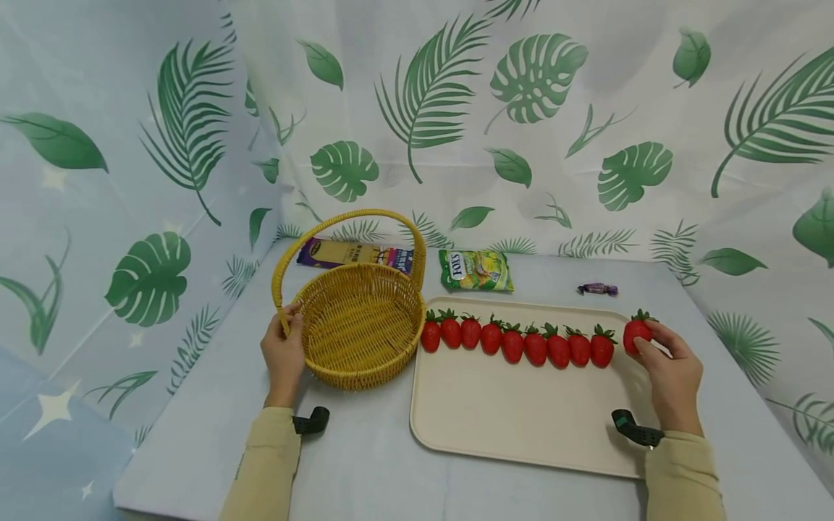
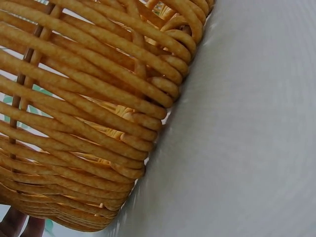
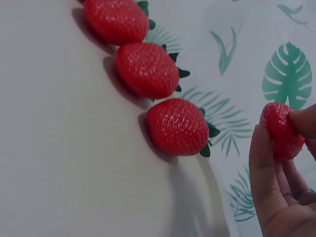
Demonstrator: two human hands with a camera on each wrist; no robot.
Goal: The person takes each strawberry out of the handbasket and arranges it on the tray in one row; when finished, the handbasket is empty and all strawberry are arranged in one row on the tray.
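Observation:
My right hand [image 1: 671,373] pinches a red strawberry [image 1: 636,334] with green leaves between thumb and fingers, over the tray's right end. In the right wrist view the strawberry [image 3: 282,131] is up off the tray surface. Several more strawberries [image 1: 513,346] lie in a row along the far side of the beige tray [image 1: 508,412], leaves pointing away from me. My left hand [image 1: 284,354] grips the yellow woven basket [image 1: 358,318] at its left rim, by the foot of the raised handle. Nothing lies inside the basket. The left wrist view shows its woven side [image 2: 84,108] close up.
Behind the basket lies a purple and yellow packet [image 1: 352,253], partly hidden by it. A green FOX'S candy bag [image 1: 476,270] sits behind the tray. A small purple wrapped candy [image 1: 597,289] lies farther right. Leaf-patterned cloth [image 1: 456,108] rises behind and beside the table.

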